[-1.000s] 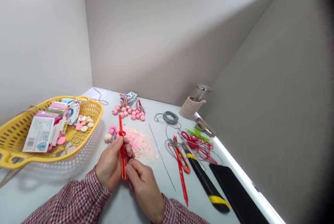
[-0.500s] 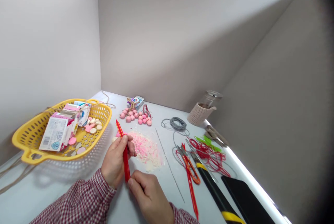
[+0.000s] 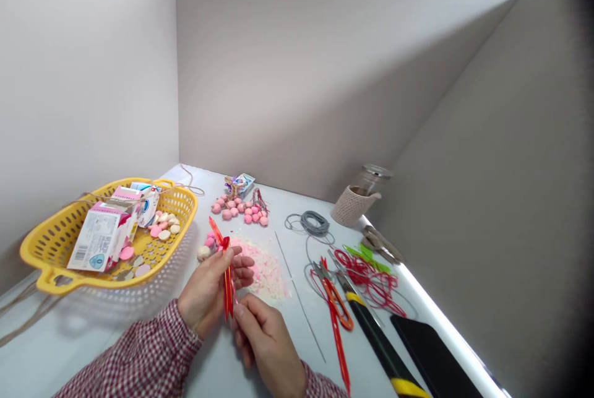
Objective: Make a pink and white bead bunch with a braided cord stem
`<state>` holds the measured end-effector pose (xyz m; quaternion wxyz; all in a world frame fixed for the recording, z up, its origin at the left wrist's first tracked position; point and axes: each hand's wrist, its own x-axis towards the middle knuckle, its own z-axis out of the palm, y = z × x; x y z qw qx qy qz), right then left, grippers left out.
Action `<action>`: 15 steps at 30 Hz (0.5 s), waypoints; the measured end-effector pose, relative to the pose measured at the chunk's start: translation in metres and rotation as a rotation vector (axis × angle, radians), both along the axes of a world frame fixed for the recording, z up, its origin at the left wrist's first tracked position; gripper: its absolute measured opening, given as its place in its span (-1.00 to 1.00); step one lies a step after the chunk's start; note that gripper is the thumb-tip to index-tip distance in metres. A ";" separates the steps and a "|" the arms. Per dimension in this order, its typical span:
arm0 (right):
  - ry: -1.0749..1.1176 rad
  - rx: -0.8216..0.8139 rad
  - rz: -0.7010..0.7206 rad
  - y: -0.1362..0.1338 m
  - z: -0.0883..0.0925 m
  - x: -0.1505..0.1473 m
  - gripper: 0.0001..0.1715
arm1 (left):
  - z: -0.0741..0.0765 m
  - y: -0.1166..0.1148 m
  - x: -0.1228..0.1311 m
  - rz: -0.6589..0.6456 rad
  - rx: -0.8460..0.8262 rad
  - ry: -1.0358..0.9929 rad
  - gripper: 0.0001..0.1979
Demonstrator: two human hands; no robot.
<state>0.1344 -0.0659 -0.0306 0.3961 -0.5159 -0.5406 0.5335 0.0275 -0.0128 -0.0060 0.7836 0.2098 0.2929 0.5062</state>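
- One red rod [image 3: 228, 286], knotted with red thread [image 3: 226, 242], stood at lower centre
- left hand [image 3: 206, 293] grasped it
- right hand [image 3: 266, 336] curled beside its end, contact unclear

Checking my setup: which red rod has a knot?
The red rod in the left hand, knotted near its top; the other red rod on the table shows none.

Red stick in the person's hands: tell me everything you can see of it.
The slender red plastic stick looks glossy, with a thin yellow line along it and a red cord knotted around its upper part. It stands tilted, its top leaning away over pink pieces. The left hand grips it; the right hand is close beside its lower end.
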 end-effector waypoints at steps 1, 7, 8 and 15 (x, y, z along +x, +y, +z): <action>0.015 0.005 -0.012 0.000 -0.001 0.000 -0.59 | -0.001 -0.001 0.000 -0.012 -0.001 -0.002 -0.85; 0.074 0.030 -0.073 0.001 -0.004 -0.002 -0.55 | -0.006 -0.003 0.002 -0.075 -0.012 0.034 -0.85; 0.068 0.031 -0.068 0.001 -0.005 -0.002 -0.55 | -0.006 -0.003 0.003 -0.079 -0.004 0.050 -0.84; -0.043 0.096 -0.016 -0.003 -0.011 -0.004 -0.54 | -0.003 -0.008 0.008 -0.045 0.009 0.153 -0.79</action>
